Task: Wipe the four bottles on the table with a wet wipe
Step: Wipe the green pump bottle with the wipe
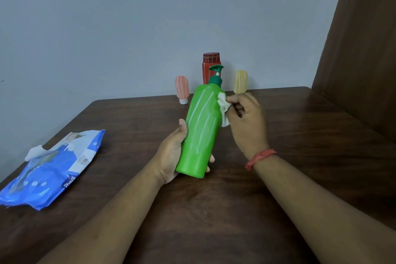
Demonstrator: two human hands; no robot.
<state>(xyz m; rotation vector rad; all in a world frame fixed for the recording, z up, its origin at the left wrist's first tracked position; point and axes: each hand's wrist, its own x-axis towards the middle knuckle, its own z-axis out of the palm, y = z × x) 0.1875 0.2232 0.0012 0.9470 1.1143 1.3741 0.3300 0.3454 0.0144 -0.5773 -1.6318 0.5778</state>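
Here the right hand [246, 122] pinched a crumpled white wet wipe [222, 109] against the shoulder of a tall green plastic pump bottle [199, 130], which the left hand [171, 156] gripped near its base, tilted above the dark wooden table [214, 210]. Three bottles stood far back (pink [182, 89], red [211, 68], yellow [240, 81]); whether they had been wiped I cannot tell. A blue wipe pack [53, 169] lay at the near left.

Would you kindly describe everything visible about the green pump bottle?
The green pump bottle is glossy bright green plastic with a darker green pump head and collar. It is held above the table, leaning with its top away and slightly right. The left hand grips its lower body; the right hand presses a crumpled white wet wipe against its shoulder.
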